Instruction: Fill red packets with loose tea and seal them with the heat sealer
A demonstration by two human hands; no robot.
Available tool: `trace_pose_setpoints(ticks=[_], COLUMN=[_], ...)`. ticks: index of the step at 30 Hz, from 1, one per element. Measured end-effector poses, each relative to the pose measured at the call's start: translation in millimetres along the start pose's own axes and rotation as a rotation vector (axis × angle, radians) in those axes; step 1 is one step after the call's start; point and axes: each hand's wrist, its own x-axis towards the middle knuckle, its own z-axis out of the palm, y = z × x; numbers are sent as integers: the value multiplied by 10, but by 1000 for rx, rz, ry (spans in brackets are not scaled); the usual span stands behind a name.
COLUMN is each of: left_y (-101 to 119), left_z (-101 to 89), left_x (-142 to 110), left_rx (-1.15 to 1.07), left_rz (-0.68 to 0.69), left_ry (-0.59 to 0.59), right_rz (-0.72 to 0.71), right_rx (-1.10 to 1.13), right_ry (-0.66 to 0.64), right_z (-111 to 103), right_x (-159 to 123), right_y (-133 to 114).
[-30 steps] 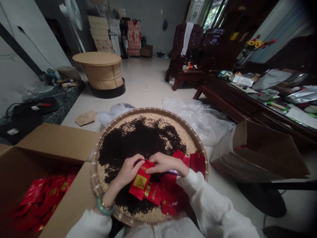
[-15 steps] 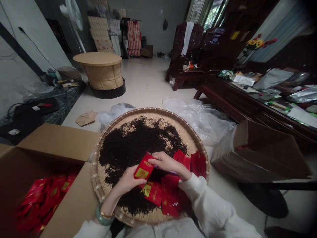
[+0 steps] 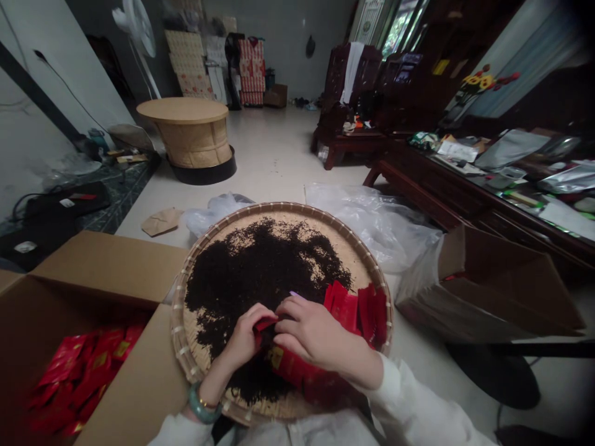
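A round woven bamboo tray (image 3: 186, 285) sits in front of me, spread with dark loose tea leaves (image 3: 260, 263). Several red foil packets (image 3: 357, 306) lie along its right and near side. My left hand (image 3: 244, 337) and my right hand (image 3: 309, 331) meet over the near part of the tray, both pinched on one small red packet (image 3: 264, 325) held open between them. Most of that packet is hidden by my fingers. A green bangle (image 3: 202, 406) circles my left wrist.
An open cardboard box (image 3: 106, 272) at my left holds several red packets (image 3: 79, 371). Another cardboard box (image 3: 488, 285) lies on its side at the right. Clear plastic sheeting (image 3: 372, 223) lies behind the tray. A dark wooden table (image 3: 465, 186) runs along the right; a round bamboo drum (image 3: 190, 133) stands farther back.
The packet was upright and showing its yellow label; now both hands have lowered it and closed round its mouth. My right hand has moved left and down over the packets.
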Motion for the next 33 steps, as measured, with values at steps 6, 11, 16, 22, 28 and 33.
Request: trace_pose_setpoints(ticks=[6, 11, 16, 22, 28, 33], left_y=[20, -19, -31, -116, -158, -159], left_z=[11, 56, 86, 117, 94, 63], left_x=[-18, -56, -58, -48, 14, 68], left_rx=[35, 111, 25, 55, -10, -103], left_rz=[46, -83, -184, -204, -241, -265], left_ry=[-26, -109, -85, -16, 37, 153], right_rz=[233, 357, 362, 266, 209, 381], right_rx=[-103, -116, -64, 126, 388, 469], right_ry=[-221, -419, -379, -240, 57, 416], right_z=[-37, 23, 65, 72, 106, 84], right_x=[-7, 152, 260, 228, 269, 348], right_y=[-99, -108, -80, 85, 344, 512])
